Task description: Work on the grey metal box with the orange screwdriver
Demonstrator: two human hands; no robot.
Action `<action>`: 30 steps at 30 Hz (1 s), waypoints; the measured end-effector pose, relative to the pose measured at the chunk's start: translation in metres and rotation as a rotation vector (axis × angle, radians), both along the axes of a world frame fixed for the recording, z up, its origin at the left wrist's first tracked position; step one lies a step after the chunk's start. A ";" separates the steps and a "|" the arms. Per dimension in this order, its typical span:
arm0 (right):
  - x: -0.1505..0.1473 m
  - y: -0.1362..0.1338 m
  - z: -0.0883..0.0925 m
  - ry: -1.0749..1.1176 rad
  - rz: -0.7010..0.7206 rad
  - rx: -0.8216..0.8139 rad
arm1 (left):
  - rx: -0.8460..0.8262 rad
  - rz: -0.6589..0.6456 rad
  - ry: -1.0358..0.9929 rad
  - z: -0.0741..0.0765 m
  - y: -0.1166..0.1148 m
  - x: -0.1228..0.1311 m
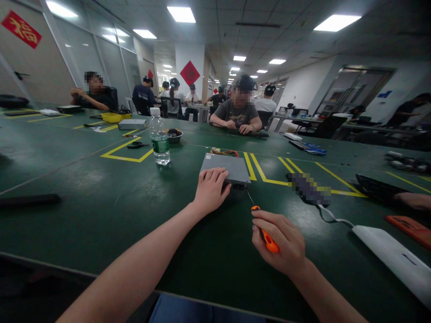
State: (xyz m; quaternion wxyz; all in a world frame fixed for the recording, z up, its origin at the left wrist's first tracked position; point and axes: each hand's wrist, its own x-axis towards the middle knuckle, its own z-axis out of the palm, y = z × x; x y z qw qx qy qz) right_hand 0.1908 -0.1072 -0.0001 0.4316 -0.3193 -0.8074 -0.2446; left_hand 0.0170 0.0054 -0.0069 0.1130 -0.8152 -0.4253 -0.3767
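Note:
A grey metal computer power supply (232, 167) lies on the green table in front of me, its power socket facing my side and coloured cables behind it. My left hand (212, 186) grips its near left part, fingers over the top and thumb at the near side. In my right hand (281, 237) is a screwdriver (269, 241) with an orange and black handle, held closed between thumb and fingers. Its thin shaft points up and left, the tip by the near right corner of the power supply. Whether the tip sits in a screw is too small to tell.
A water bottle (160, 139) stands left of the power supply, near a metal bowl (175, 136). Rightward lie a blurred dark phone-like object (308, 188), a white power bank (390, 258) with a cable, and a neighbour's hand (415, 200). A person (237, 107) sits opposite.

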 end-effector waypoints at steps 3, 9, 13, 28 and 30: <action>0.001 -0.002 0.001 -0.004 -0.009 -0.024 | -0.002 0.004 0.005 0.000 0.000 0.000; 0.008 -0.006 0.000 -0.141 0.076 -0.149 | -0.002 0.002 0.013 0.000 0.000 0.000; 0.010 -0.006 -0.001 -0.202 0.015 -0.036 | -0.002 0.001 0.019 0.000 0.000 0.000; 0.009 -0.009 -0.002 -0.235 0.041 -0.104 | 0.002 0.002 0.016 0.000 0.000 -0.001; 0.009 -0.008 -0.002 -0.213 0.021 -0.037 | 0.001 -0.002 0.016 0.000 0.001 -0.001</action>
